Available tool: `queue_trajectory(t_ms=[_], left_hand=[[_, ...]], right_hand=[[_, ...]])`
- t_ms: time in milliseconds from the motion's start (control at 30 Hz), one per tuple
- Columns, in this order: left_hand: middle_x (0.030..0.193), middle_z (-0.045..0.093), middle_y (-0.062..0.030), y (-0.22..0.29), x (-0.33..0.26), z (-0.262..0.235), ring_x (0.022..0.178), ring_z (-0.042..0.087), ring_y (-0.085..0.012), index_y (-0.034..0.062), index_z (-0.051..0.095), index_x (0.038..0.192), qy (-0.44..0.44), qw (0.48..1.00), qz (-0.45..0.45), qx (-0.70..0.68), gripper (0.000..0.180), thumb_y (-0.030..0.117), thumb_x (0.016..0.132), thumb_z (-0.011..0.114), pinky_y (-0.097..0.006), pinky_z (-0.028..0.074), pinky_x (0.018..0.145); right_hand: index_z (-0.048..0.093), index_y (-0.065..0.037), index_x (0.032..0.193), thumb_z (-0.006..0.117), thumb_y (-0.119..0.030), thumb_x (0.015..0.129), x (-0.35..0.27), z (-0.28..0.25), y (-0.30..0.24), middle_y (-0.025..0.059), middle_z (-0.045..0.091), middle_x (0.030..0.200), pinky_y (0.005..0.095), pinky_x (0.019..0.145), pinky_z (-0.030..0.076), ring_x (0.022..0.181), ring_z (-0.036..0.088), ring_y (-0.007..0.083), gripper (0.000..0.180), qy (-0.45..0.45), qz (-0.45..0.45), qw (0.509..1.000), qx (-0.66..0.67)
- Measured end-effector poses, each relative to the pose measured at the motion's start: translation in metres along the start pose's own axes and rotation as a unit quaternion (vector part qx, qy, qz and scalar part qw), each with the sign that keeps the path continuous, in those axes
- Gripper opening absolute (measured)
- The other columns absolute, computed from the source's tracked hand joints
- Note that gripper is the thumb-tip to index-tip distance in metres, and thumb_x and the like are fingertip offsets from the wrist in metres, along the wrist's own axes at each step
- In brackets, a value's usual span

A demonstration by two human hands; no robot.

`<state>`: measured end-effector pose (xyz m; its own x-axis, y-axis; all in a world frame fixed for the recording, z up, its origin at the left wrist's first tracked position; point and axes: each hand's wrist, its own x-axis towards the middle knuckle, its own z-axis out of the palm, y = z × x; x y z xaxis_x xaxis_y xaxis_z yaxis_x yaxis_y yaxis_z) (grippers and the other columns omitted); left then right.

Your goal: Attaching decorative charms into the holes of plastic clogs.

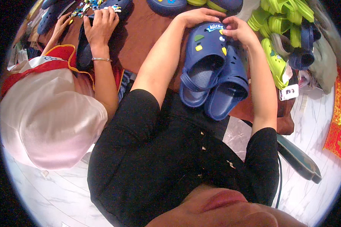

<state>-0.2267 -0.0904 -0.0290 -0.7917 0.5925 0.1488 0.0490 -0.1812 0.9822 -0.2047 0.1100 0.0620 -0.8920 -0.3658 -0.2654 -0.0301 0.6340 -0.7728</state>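
Observation:
Two blue clogs lie side by side at the table edge in front of me, heels toward me. The left blue clog [212, 43] carries several charms: a lettered one at the toe, plus green, yellow and white ones. My left hand [202, 17] curves round its toe, fingers closed along the front edge. From the other side, my right hand [240, 32] grips the toe, its thumb on the upper beside the charms. Part of the fingers is hidden behind the toe. The other blue clog [229, 89], under my right forearm, shows bare holes where visible.
On the brown-covered table [147, 45], bright green clogs [278, 19] are heaped at the right. Another person's hand [100, 28] works at a dark clog on the left, near loose charms [83, 9]. More blue clogs [166, 5] stand at the far edge.

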Motion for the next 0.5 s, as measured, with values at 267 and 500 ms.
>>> queue_trajectory(t_ms=[267, 500], left_hand=[[0.126, 0.058, -0.0071, -0.002, 0.001, -0.003, 0.113, 0.054, -0.0150, 0.0060, 0.050, 0.134, -0.015, 1.000, -0.009, 0.012, 0.049, 0.027, 0.091, 0.060, -0.029, 0.041, 0.099], [0.125, 0.059, -0.0067, -0.003, -0.005, 0.000, 0.112, 0.054, -0.0152, 0.0073, 0.053, 0.132, 0.009, 0.999, -0.004, 0.033, 0.046, 0.027, 0.090, 0.060, -0.029, 0.041, 0.100]], right_hand=[[0.058, -0.005, 0.112, 0.084, -0.019, 0.065, 0.011, 0.001, -0.004, 0.0093, 0.064, 0.084, 0.0288, 0.056, 0.047, 0.072, 0.060, 0.0178, 0.055, 0.007, -0.030, 0.985, -0.172], [0.060, -0.007, 0.113, 0.085, -0.019, 0.064, 0.009, 0.005, -0.012, 0.0127, 0.066, 0.090, 0.0343, 0.066, 0.051, 0.080, 0.062, 0.0216, 0.056, -0.037, 0.035, 0.989, -0.140]])
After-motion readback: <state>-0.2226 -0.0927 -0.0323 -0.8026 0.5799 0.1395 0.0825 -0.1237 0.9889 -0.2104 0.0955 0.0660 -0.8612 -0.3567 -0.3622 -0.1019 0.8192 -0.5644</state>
